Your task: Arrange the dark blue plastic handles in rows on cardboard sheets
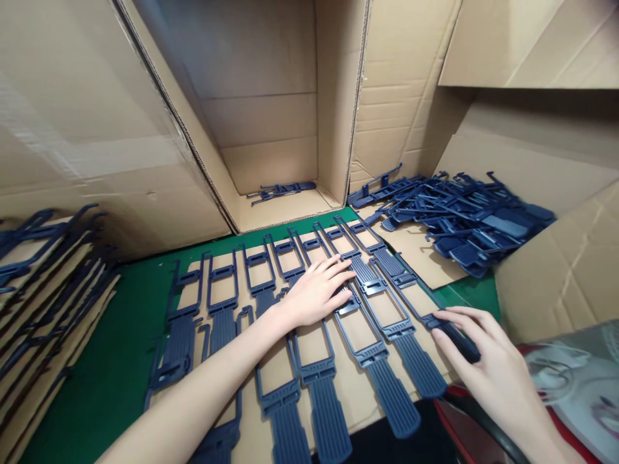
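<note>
Two rows of dark blue plastic frames with ribbed paddle ends (391,393) lie side by side on a cardboard sheet (345,399). My left hand (316,291) rests flat over the frames in the middle, its fingers spread and pointing right. At the right end of the near row, my right hand (476,341) has its thumb and fingers around the ribbed end of a blue frame (457,336). My left forearm hides part of the frames at the lower left.
A blue heap (474,219) lies at the back right. Layered cardboard and blue parts (58,309) stand at the left. An open cardboard box (271,148) behind holds a few blue pieces (283,191). Green table surface (120,322) shows between them.
</note>
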`<state>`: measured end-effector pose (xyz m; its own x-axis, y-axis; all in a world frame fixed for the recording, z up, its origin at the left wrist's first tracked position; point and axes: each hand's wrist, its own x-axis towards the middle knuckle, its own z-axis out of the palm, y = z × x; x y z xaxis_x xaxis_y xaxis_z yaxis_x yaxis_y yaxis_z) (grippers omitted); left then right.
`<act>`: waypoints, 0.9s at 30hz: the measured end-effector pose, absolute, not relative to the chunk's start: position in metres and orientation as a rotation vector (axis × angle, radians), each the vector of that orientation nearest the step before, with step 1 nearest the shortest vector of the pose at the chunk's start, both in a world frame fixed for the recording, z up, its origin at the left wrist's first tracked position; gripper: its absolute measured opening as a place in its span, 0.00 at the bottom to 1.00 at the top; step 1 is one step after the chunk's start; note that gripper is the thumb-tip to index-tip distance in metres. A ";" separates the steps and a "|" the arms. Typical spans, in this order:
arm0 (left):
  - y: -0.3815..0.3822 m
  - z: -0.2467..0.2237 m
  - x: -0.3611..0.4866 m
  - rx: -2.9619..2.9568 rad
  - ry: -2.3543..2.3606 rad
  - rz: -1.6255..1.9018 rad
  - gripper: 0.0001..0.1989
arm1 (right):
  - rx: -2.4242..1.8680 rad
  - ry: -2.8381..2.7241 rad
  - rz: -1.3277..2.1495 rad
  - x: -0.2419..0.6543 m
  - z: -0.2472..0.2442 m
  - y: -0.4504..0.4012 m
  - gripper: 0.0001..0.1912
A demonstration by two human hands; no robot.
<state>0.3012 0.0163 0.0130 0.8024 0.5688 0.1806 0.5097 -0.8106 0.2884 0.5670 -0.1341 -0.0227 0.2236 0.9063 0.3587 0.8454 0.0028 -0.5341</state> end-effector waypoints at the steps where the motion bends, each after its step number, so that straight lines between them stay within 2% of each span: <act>1: 0.016 0.013 0.301 2.762 0.843 0.370 0.22 | -1.836 -1.614 0.125 0.567 -0.023 -0.134 0.17; 18: 0.021 0.028 0.301 2.712 0.830 0.390 0.20 | -1.845 -1.418 0.379 0.594 -0.022 -0.130 0.20; 22: 0.021 0.053 0.305 2.789 0.799 0.334 0.18 | -1.843 -1.315 0.535 0.611 -0.030 -0.133 0.20; 27: -0.013 0.110 0.278 2.850 0.911 0.276 0.19 | -1.723 -1.323 0.649 0.616 -0.035 -0.140 0.18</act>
